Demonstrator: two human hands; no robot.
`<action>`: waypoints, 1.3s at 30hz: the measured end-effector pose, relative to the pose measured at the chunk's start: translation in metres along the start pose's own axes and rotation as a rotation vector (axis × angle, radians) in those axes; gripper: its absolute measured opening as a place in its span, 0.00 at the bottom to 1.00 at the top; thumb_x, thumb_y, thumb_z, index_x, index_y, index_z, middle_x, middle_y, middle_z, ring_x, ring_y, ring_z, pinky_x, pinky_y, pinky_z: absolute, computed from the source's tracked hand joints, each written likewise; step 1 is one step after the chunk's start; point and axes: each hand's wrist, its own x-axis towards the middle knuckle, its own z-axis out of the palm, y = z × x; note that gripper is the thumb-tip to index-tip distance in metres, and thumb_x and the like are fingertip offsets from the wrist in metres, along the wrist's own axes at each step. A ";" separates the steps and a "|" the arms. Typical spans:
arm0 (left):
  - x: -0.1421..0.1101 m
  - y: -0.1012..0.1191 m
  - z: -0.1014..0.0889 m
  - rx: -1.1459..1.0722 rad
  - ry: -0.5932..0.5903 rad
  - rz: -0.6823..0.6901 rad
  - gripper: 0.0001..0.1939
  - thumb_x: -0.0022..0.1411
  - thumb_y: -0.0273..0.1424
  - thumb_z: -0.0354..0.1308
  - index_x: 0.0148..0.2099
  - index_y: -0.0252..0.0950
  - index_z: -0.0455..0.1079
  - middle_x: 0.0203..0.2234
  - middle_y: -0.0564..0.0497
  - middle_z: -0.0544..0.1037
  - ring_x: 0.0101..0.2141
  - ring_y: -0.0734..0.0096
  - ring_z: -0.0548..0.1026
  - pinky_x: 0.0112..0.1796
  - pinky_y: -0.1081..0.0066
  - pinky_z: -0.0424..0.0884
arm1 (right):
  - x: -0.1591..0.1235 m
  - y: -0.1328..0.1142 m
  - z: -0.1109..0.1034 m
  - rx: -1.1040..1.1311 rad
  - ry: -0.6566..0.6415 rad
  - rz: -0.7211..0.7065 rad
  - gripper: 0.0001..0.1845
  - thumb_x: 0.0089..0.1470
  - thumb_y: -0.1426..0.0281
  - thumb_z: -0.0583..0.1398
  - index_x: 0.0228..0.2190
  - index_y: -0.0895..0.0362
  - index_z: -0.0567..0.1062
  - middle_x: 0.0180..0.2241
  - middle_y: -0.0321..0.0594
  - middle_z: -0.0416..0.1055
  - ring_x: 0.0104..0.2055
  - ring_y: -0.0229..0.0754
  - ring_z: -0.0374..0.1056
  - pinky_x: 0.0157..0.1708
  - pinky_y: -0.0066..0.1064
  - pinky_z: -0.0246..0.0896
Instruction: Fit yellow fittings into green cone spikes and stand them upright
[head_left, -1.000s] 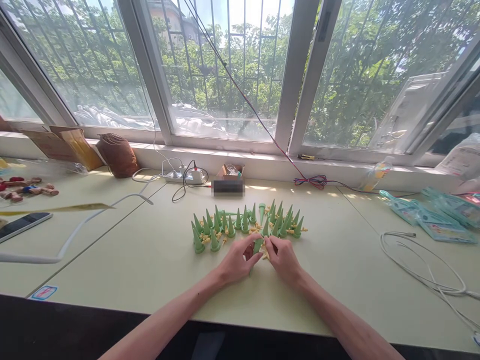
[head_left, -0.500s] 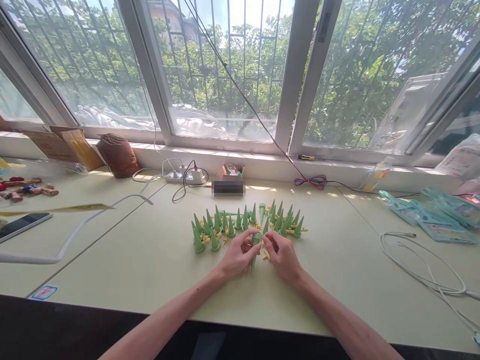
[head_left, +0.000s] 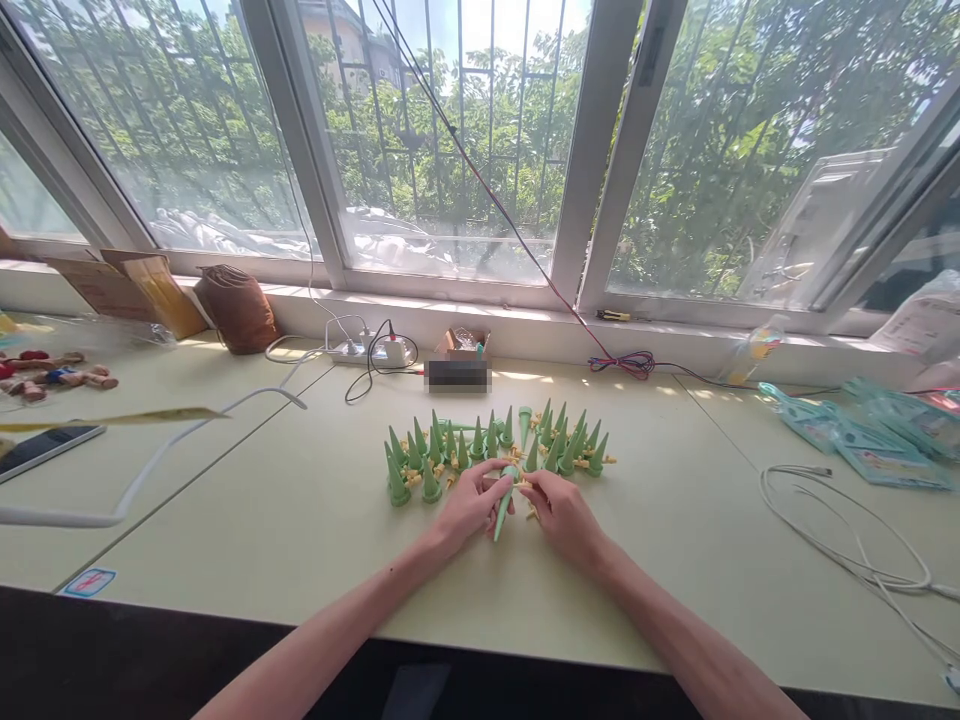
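Observation:
A green plastic cone (head_left: 502, 515) is gripped between the thumb and fingers of my left hand (head_left: 466, 508), its narrow tip slanting down toward me. Beside it, my right hand (head_left: 566, 508) pinches a small pale-yellow piece (head_left: 523, 485) against the cone near its wide end. Whether that piece is seated in the cone I cannot tell. Just beyond both hands, several similar green cones (head_left: 397, 487) stand upright on their round bases. Small yellow pieces (head_left: 451, 481) lie among them, and another yellow piece (head_left: 533, 512) lies partly hidden under my right fingers.
Behind the cones are a blurred-out black box (head_left: 457, 376), a small open carton (head_left: 465, 342) and a power strip (head_left: 349, 352). At right lie coiled white cables (head_left: 847, 570) and teal packages (head_left: 862, 445). A phone (head_left: 46, 450) and small figures (head_left: 60, 380) lie at left.
The held cone has turned, its tip swinging left and toward me. My right fingertips have moved slightly left, bringing the yellow piece against the cone.

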 end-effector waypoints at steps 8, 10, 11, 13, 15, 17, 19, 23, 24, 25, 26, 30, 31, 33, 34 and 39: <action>-0.001 -0.001 0.001 0.082 -0.017 0.087 0.26 0.60 0.49 0.59 0.51 0.34 0.66 0.21 0.53 0.77 0.11 0.79 0.64 0.13 0.78 0.61 | 0.000 -0.003 -0.003 -0.053 -0.037 0.002 0.19 0.68 0.65 0.49 0.28 0.56 0.71 0.25 0.39 0.71 0.25 0.39 0.64 0.27 0.28 0.57; -0.002 -0.003 0.001 0.094 -0.022 0.126 0.25 0.61 0.49 0.58 0.51 0.35 0.65 0.23 0.53 0.76 0.11 0.80 0.63 0.13 0.78 0.61 | 0.001 -0.004 -0.004 -0.058 -0.045 0.014 0.20 0.68 0.65 0.49 0.26 0.56 0.70 0.22 0.37 0.68 0.23 0.38 0.62 0.26 0.28 0.54; -0.002 -0.005 0.001 0.104 -0.027 0.147 0.24 0.62 0.48 0.58 0.51 0.35 0.65 0.23 0.53 0.76 0.12 0.80 0.63 0.13 0.78 0.61 | 0.001 -0.005 -0.004 -0.057 -0.046 0.020 0.21 0.68 0.64 0.48 0.25 0.56 0.70 0.21 0.36 0.66 0.22 0.38 0.60 0.25 0.28 0.53; -0.002 -0.007 0.000 0.130 -0.037 0.192 0.23 0.64 0.47 0.56 0.52 0.36 0.65 0.25 0.53 0.76 0.13 0.81 0.63 0.14 0.78 0.62 | 0.001 -0.006 -0.003 -0.043 -0.042 0.033 0.21 0.68 0.64 0.48 0.24 0.56 0.69 0.20 0.35 0.65 0.21 0.37 0.58 0.24 0.27 0.51; -0.002 -0.010 0.000 0.160 -0.043 0.231 0.21 0.66 0.45 0.55 0.53 0.37 0.65 0.26 0.53 0.76 0.14 0.81 0.64 0.16 0.78 0.63 | 0.001 -0.007 -0.003 -0.014 -0.035 0.048 0.21 0.68 0.64 0.48 0.24 0.56 0.68 0.20 0.34 0.65 0.20 0.37 0.58 0.24 0.27 0.51; -0.002 -0.011 -0.001 0.189 -0.035 0.264 0.20 0.66 0.44 0.55 0.53 0.37 0.65 0.27 0.52 0.75 0.16 0.80 0.65 0.18 0.78 0.65 | 0.001 -0.008 -0.002 0.028 -0.036 0.070 0.20 0.68 0.64 0.48 0.25 0.56 0.67 0.20 0.34 0.65 0.20 0.36 0.59 0.24 0.27 0.51; -0.003 -0.012 -0.001 0.220 -0.023 0.297 0.19 0.66 0.43 0.55 0.54 0.37 0.66 0.26 0.53 0.74 0.18 0.79 0.66 0.20 0.77 0.67 | 0.001 -0.008 -0.002 0.074 -0.036 0.092 0.20 0.68 0.64 0.48 0.25 0.56 0.67 0.20 0.34 0.65 0.20 0.36 0.60 0.23 0.27 0.52; -0.004 -0.012 -0.001 0.289 0.001 0.348 0.18 0.67 0.42 0.55 0.54 0.37 0.67 0.22 0.56 0.69 0.20 0.76 0.67 0.24 0.75 0.68 | 0.002 -0.009 -0.001 0.148 -0.028 0.121 0.21 0.68 0.63 0.48 0.24 0.56 0.65 0.20 0.34 0.65 0.21 0.35 0.59 0.23 0.26 0.51; -0.004 -0.012 0.000 0.302 0.007 0.356 0.18 0.67 0.42 0.55 0.54 0.37 0.67 0.21 0.56 0.68 0.20 0.76 0.67 0.24 0.75 0.68 | 0.002 -0.009 -0.001 0.163 -0.029 0.126 0.21 0.68 0.63 0.48 0.23 0.56 0.65 0.20 0.34 0.64 0.21 0.35 0.59 0.23 0.26 0.51; -0.004 -0.012 0.000 0.308 0.011 0.362 0.18 0.67 0.42 0.56 0.53 0.37 0.68 0.21 0.56 0.69 0.20 0.76 0.67 0.24 0.75 0.68 | 0.003 -0.009 -0.001 0.177 -0.033 0.133 0.21 0.67 0.62 0.49 0.23 0.56 0.65 0.20 0.33 0.63 0.20 0.35 0.58 0.23 0.26 0.50; -0.004 -0.011 0.000 0.303 0.014 0.363 0.18 0.66 0.42 0.56 0.53 0.37 0.68 0.22 0.55 0.70 0.20 0.76 0.67 0.24 0.75 0.68 | 0.003 -0.008 -0.001 0.187 -0.036 0.141 0.21 0.67 0.62 0.49 0.23 0.56 0.64 0.19 0.32 0.62 0.20 0.34 0.56 0.22 0.26 0.49; -0.002 -0.008 0.001 0.177 -0.009 0.284 0.20 0.65 0.44 0.56 0.52 0.37 0.65 0.26 0.53 0.74 0.18 0.78 0.67 0.19 0.77 0.65 | 0.004 -0.010 0.000 0.208 -0.012 0.168 0.21 0.67 0.62 0.50 0.23 0.56 0.64 0.17 0.30 0.55 0.19 0.34 0.51 0.21 0.27 0.47; -0.002 -0.006 0.002 0.139 -0.012 0.254 0.20 0.65 0.45 0.56 0.51 0.37 0.65 0.26 0.53 0.75 0.16 0.79 0.66 0.18 0.77 0.64 | 0.004 -0.011 0.000 0.216 -0.006 0.173 0.20 0.66 0.62 0.51 0.23 0.56 0.65 0.18 0.30 0.56 0.19 0.34 0.51 0.22 0.27 0.47; -0.001 -0.003 0.002 0.081 -0.007 0.202 0.21 0.64 0.46 0.57 0.50 0.36 0.64 0.24 0.53 0.75 0.15 0.79 0.65 0.16 0.78 0.62 | 0.005 -0.013 -0.001 0.245 -0.006 0.182 0.18 0.66 0.62 0.52 0.26 0.56 0.67 0.19 0.30 0.58 0.20 0.34 0.53 0.22 0.26 0.49; -0.001 -0.002 0.002 0.059 0.002 0.179 0.21 0.63 0.46 0.58 0.49 0.35 0.64 0.23 0.53 0.75 0.15 0.79 0.65 0.15 0.78 0.61 | 0.005 -0.015 -0.002 0.259 -0.007 0.186 0.16 0.66 0.62 0.52 0.28 0.56 0.68 0.20 0.30 0.59 0.20 0.34 0.54 0.22 0.26 0.50; 0.000 0.001 0.000 -0.041 0.027 0.078 0.23 0.60 0.46 0.61 0.47 0.34 0.63 0.21 0.52 0.76 0.14 0.79 0.64 0.15 0.79 0.60 | 0.004 -0.019 -0.005 0.254 0.005 0.159 0.10 0.63 0.63 0.56 0.39 0.57 0.70 0.22 0.31 0.63 0.21 0.35 0.57 0.22 0.27 0.54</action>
